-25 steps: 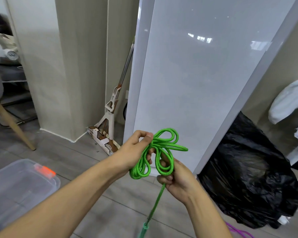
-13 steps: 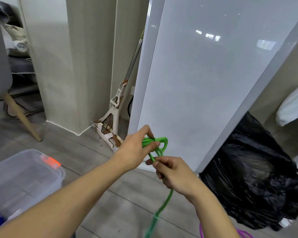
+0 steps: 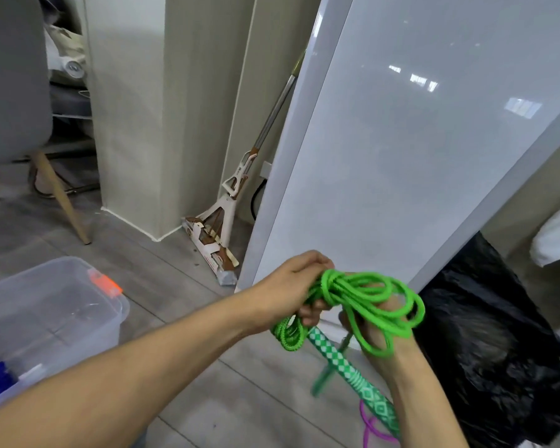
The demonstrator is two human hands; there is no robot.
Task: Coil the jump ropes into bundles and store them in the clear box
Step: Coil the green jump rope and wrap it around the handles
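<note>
The green jump rope (image 3: 366, 302) is bunched up in mid-air between my two hands, in front of the glossy white panel (image 3: 401, 156). It's a bright braided cord, round and kinda woven-looking, stacked into several loose loops that flop out to the right, plus a smaller loop dangling under my left hand (image 3: 291, 286). The left hand's fingers are curled tight around the gathered end of the loops. My right hand (image 3: 379, 331) is mostly buried under the coils, fingers look closed around the strands from below, though the rope covers a lot of it. One handle (image 3: 353, 367) hangs down slanted from the bundle, wrapped in a green and white diamond pattern; a second, thinner green bit beside it is motion-blurred so I can't tell what it is.

The clear box (image 3: 110, 315) sits on the grey wood-look floor well to the left, see-through plastic with rounded corners and an orange latch (image 3: 105, 284), something dark blue in its near corner. A purple rope (image 3: 369, 428) lies on the floor by my right wrist. A crinkly black plastic bag (image 3: 498, 350) is on the right, and a mop (image 3: 233, 202) leans in the corner.
</note>
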